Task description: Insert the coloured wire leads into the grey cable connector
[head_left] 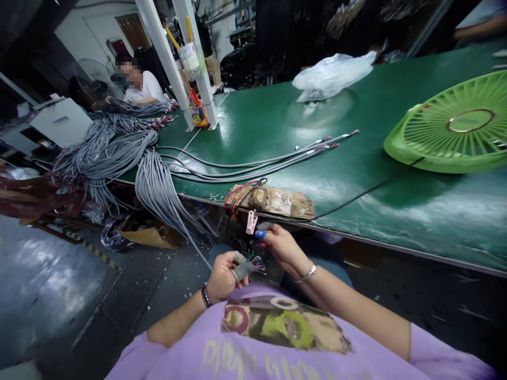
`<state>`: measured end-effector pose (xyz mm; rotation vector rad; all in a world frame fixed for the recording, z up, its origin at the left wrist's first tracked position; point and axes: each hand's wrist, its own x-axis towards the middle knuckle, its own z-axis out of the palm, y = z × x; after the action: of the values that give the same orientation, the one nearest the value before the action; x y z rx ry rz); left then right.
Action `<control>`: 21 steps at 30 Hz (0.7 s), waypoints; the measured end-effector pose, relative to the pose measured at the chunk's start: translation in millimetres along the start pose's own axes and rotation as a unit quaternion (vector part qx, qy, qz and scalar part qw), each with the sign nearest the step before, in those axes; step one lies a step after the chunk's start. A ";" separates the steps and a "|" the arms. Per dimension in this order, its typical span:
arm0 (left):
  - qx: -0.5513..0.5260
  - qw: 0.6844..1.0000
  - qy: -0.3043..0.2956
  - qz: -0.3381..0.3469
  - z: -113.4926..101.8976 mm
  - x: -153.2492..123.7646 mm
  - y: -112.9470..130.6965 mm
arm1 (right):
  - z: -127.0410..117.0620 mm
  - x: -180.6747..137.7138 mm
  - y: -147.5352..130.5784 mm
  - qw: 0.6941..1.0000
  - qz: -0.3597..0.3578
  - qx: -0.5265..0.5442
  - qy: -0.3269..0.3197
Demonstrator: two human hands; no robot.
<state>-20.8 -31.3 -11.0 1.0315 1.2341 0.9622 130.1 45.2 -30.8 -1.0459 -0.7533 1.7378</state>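
Grey covers (243, 271) are sheathing fingertips of the left hand (222, 277), whose fingers are curling closed around the end of a grey multi-core cable (200, 254), at the lower centre of the frame. Thin coloured wires (259, 266), green and reddish among them, are fanning loosely out of that grip. To its right, the right hand (282, 249), blue tape (260, 234) banding one finger, is holding thumb and fingertips close together; whether anything is sitting between them, I cannot tell. Just beside them a pale pink clothes peg (251, 222) is hanging by a worn wooden block (273, 200) on the table edge.

Lettering on the lilac T-shirt (190, 327) is running upside down across the bottom of the frame, too blurred to read surely. Grey cable bundles (119, 153) are heaping at left, several ends reaching across the green tabletop (253, 121). At upper centre-left, a red-and-yellow packet (198, 114) is bearing blurred print. A green fan (451, 124) is lying at right, and a white-topped co-worker (144, 87) is showing at upper left.
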 end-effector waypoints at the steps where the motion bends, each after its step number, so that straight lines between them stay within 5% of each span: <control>1: -0.014 1.000 0.005 -0.004 0.1 0.1 1.9 | -1.8 2.7 -2.6 1.000 0.011 0.018 -0.005; 5: -0.088 0.995 0.045 -0.009 2.3 6.3 13.2 | -3.0 6.2 -13.2 0.984 0.095 0.077 -0.126; 8: -0.115 0.992 0.055 0.004 5.2 12.3 20.9 | 3.4 4.7 -18.2 0.975 0.086 0.054 -0.199; 14: -0.121 0.990 0.077 0.013 14.6 16.6 25.7 | 12.8 6.2 -16.6 0.987 -0.105 -0.085 -0.087; 21: -0.121 0.988 0.093 0.014 21.3 18.6 25.5 | 20.8 10.7 -13.9 0.984 0.038 0.094 -0.148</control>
<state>1.7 -8.5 9.7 0.7837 1.2216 1.2207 115.0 59.6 -13.3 -0.7060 -0.7213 2.0145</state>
